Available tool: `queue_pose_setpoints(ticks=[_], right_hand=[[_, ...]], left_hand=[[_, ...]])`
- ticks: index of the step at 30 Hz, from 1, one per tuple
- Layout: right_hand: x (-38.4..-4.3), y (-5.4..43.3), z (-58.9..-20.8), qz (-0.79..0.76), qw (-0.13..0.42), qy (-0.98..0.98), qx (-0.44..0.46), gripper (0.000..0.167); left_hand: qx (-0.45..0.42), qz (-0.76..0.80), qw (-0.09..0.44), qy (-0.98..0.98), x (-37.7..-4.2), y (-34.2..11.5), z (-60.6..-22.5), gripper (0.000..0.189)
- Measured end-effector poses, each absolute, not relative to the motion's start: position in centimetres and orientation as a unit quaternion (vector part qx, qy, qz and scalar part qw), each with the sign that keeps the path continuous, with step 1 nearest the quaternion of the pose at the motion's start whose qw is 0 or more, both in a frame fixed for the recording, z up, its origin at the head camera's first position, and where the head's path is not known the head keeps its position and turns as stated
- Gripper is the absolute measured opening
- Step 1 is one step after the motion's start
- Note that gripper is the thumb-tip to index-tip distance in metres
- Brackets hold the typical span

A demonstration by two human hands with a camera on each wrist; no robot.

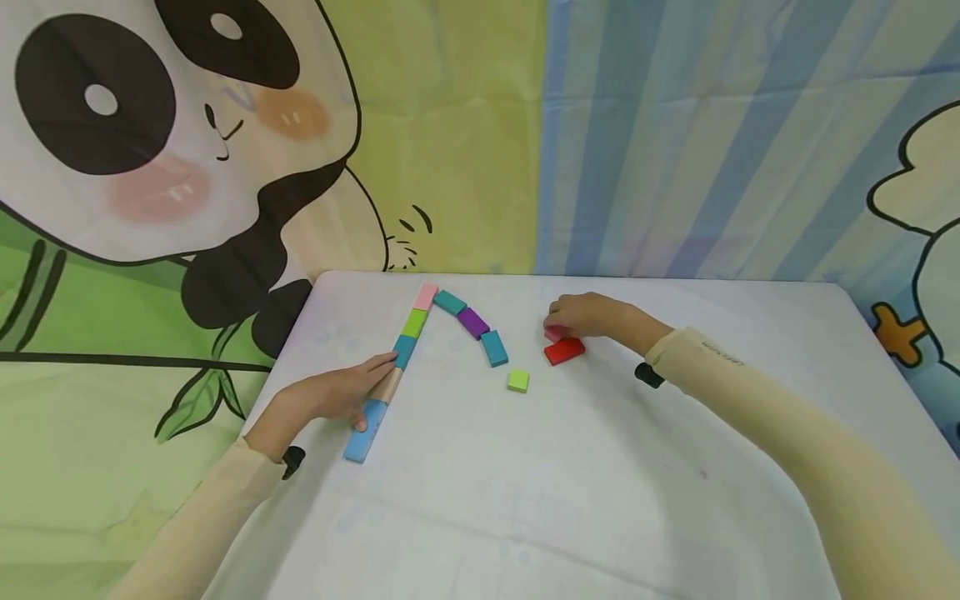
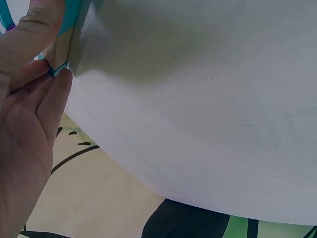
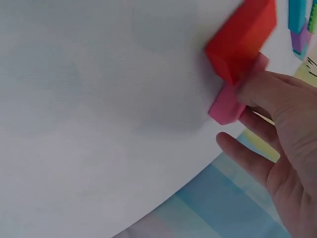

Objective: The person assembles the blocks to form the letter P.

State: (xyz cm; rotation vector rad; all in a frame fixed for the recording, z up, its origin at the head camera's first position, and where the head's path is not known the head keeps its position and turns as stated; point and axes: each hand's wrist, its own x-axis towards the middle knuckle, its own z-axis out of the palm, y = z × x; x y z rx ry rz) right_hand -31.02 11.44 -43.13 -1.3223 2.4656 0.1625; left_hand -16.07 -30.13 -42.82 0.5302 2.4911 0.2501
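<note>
My left hand (image 1: 333, 395) lies against a straight row of blocks, its fingers fairly straight. The index finger touches the teal block (image 1: 404, 352), and the thumb rests by the light blue block (image 1: 360, 443). In the left wrist view, thumb and fingertips lie about the beige block (image 2: 60, 48). The lime green block (image 1: 415, 322) and light pink block (image 1: 426, 297) continue the row. My right hand (image 1: 592, 316) pinches a pink block (image 3: 229, 105) between thumb and fingers. A red block (image 1: 564, 351) lies right beside it, partly overlapping it in the right wrist view.
Curving from the row's far end are a green-teal block (image 1: 450, 302), a purple block (image 1: 473, 323) and a blue-teal block (image 1: 494, 348). A small lime block (image 1: 517, 381) lies nearer. The white table (image 1: 525, 483) ends before a printed cloth (image 1: 465, 150).
</note>
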Motion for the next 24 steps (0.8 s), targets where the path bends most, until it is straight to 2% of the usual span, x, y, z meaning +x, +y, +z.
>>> queue_pose_setpoints(ticks=[6, 10, 13, 18, 24], right_hand=[[-30.9, 11.1, -43.4, 0.098, 0.12, 0.861, -0.485, 0.035], [-29.8, 10.1, -42.6, 0.089, 0.046, 0.849, -0.519, 0.041], [-28.1, 8.4, -42.0, 0.078, 0.002, 0.813, -0.577, 0.046], [-25.0, 5.6, -42.3, 0.1, -0.019, 0.728, -0.678, 0.045], [-23.9, 4.1, -43.5, 0.114, -0.024, 0.711, -0.694, 0.042]], left_hand=[[0.194, 0.099, 0.29, 0.932, -15.9, -30.1, -42.6, 0.114], [0.195, 0.104, 0.292, 0.931, -15.8, -30.1, -42.7, 0.114], [0.2, 0.104, 0.292, 0.93, -15.9, -30.1, -42.8, 0.114], [0.202, 0.104, 0.288, 0.93, -16.1, -30.2, -43.0, 0.115], [0.197, 0.101, 0.294, 0.93, -16.2, -30.2, -43.0, 0.115]])
